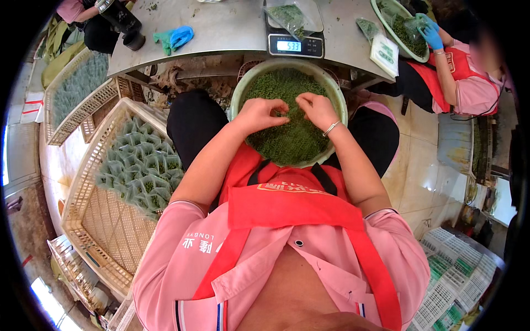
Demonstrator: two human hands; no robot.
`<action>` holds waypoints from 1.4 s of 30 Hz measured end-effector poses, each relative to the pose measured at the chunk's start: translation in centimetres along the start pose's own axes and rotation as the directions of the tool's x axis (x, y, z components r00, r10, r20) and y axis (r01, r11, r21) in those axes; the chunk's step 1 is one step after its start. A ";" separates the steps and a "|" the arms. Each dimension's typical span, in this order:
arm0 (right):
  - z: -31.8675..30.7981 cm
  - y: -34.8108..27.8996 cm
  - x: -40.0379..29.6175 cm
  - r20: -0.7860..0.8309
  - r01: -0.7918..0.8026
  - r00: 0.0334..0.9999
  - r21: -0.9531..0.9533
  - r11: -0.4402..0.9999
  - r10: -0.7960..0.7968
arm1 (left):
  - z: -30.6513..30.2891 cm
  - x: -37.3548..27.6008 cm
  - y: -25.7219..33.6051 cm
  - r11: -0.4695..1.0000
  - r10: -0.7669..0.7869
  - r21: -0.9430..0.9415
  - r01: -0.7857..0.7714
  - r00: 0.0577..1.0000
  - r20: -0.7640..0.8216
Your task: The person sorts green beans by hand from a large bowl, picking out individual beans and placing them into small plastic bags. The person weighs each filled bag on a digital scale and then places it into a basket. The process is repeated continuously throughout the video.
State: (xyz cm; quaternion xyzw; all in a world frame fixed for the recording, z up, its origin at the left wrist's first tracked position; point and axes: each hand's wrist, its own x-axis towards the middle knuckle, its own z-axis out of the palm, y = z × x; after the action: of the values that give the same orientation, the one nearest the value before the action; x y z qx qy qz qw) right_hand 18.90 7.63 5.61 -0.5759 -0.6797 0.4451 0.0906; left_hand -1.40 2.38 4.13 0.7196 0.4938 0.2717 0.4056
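A pale green plastic basin full of small round green berries, like green peppercorns, sits between my knees. My left hand is above the berries, its fingers curled with a gap between thumb and fingertips. Facing it, my right hand has its fingertips drawn together; whether something small is pinched there cannot be made out. Beyond the basin, a digital scale with a lit display stands on the metal table. On its pan lies a clear plastic bag of green berries.
Left of me, a plastic crate holds several filled clear bags; another crate stands behind. Gloves and a dark cup are on the table. At right, a blue-gloved co-worker handles a bag over another basin.
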 end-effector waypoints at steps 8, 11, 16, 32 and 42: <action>-2.3 -3.5 6.0 -0.582 0.617 0.597 -0.107 0.780 -0.552 | -7.5 3.6 -3.6 0.996 -0.085 -0.070 0.054 0.804 -0.589; -2.5 -4.7 8.5 -0.577 0.533 0.561 -0.297 0.793 -0.593 | -10.1 4.0 -4.8 0.945 -0.227 -0.328 0.005 0.732 -0.642; -3.8 -6.8 11.6 -0.413 0.354 0.572 -0.656 0.667 -0.709 | -8.1 4.2 -3.8 0.953 -0.265 -0.281 0.110 0.750 -0.607; 2.0 -15.4 7.8 0.197 0.419 0.881 -0.746 0.517 -0.430 | -6.8 5.2 -2.6 0.890 -0.079 0.294 0.348 0.754 -0.652; 2.0 -15.1 5.0 0.186 0.427 0.875 -0.732 0.531 -0.447 | -6.3 4.9 -2.6 0.908 0.026 0.326 0.265 0.740 -0.672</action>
State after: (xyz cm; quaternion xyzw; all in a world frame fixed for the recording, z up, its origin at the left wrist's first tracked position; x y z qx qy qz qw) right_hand 5.42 11.86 13.14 -0.3772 -0.9220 0.0779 -0.0402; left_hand -5.89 9.44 5.14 0.6091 0.6960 0.3746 0.0645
